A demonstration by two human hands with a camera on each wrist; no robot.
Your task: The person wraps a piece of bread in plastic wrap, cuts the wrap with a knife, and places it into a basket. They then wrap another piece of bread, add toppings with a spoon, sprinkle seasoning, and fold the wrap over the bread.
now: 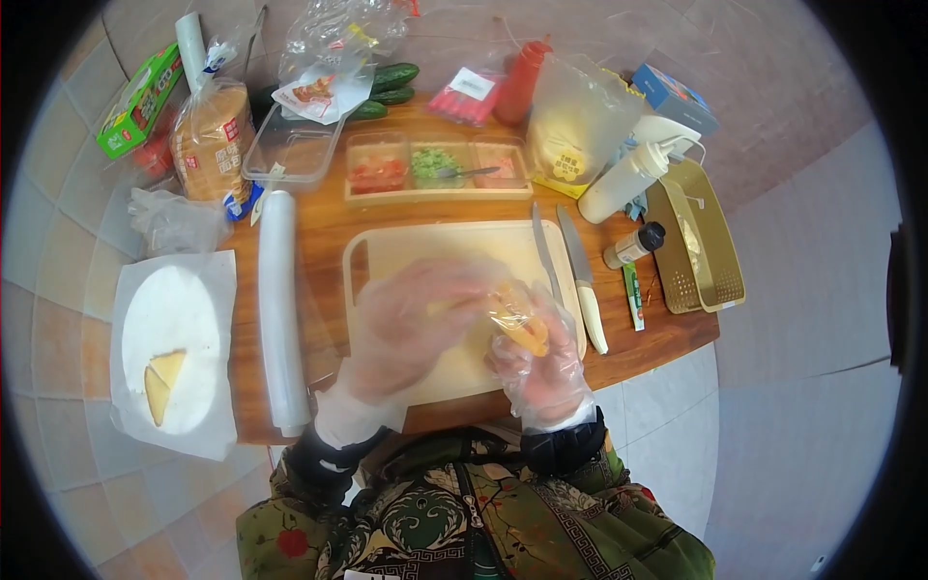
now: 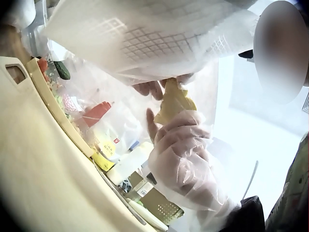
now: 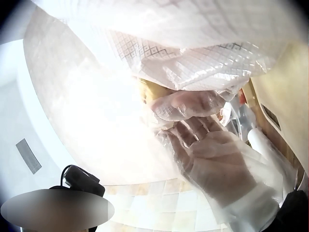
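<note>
Both hands wear clear plastic gloves and meet over the cutting board [image 1: 454,362]. The right hand [image 1: 546,382] grips a flat, glossy yellow piece of food [image 1: 525,329] between thumb and fingers. My left hand [image 1: 411,314], blurred in the head view, reaches across from the left, its fingertips at the piece's upper end. In the left wrist view the yellow piece [image 2: 174,106] has an uneven, roughly triangular outline, with left fingertips on both sides of its top. The right wrist view shows only a corner of the yellow piece [image 3: 149,91], the rest hidden behind gloved fingers.
Left: a long film roll [image 1: 278,309] and paper [image 1: 217,300] bearing yellow wedges. Behind the board: a divided tray [image 1: 435,196] of chopped food. Right: two knives [image 1: 583,290], a squeeze bottle [image 1: 619,184], a seasoning jar [image 1: 628,246] and a basket [image 1: 720,251]. Bagged bread [image 1: 213,140] stands back left.
</note>
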